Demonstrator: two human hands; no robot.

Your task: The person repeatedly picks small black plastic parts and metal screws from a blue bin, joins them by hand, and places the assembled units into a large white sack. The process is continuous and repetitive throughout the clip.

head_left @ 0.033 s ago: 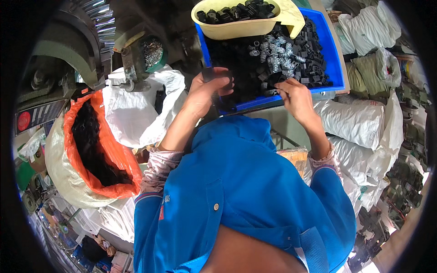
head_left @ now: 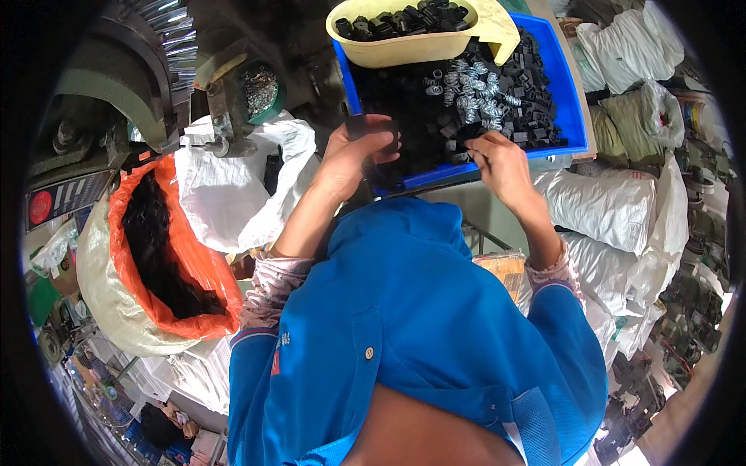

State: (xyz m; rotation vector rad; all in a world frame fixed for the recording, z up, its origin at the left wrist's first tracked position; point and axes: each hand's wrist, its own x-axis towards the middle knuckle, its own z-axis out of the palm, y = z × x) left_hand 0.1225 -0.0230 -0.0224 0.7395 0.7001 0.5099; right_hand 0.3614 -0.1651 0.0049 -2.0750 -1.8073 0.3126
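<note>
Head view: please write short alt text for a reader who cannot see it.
A person in a blue jacket works over a blue tray of small black parts and metal springs, left hand holding a black piece, right hand picking at the parts. A cream scoop-shaped tub of black parts sits on the tray; an orange-lined sack stands at left.

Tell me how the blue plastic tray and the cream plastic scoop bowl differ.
The blue rectangular plastic tray is flat, wide and straight-walled; the cream plastic scoop bowl is smaller, rounded, with a pointed lip. The tray sits lowest, while the bowl rests on the tray's far end. The tray holds black pieces plus shiny metal coil springs; the bowl shows only black pieces. Both are open-topped and filled with small black parts.
</note>
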